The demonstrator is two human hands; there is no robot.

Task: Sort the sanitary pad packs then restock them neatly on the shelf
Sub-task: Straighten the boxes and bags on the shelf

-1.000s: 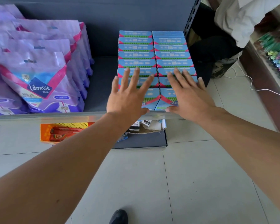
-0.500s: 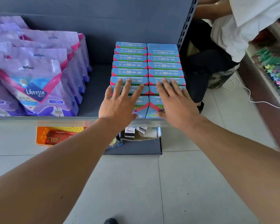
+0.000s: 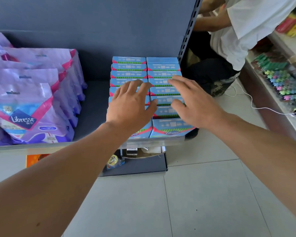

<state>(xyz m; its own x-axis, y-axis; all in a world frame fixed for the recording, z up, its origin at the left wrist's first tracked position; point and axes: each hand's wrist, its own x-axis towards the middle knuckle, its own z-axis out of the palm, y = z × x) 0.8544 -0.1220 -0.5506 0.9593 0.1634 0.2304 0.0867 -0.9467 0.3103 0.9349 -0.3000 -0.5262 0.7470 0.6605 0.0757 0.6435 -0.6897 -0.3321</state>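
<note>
Purple Libresse packs (image 3: 29, 106) stood in overlapping rows at the left of the shelf (image 3: 92, 106), apart from the blue boxes (image 3: 162, 67), which filled two neat columns at its right end. The left hand (image 3: 130, 106) lay over the left column, fingers (image 3: 135, 85) spread and slightly bent, holding nothing. The right hand (image 3: 193, 101) was over the right column, fingers apart; motion blur made it unclear whether they touched the boxes. Farther right a person in a white shirt (image 3: 246, 31) crouched beside another display (image 3: 280, 82)
</note>
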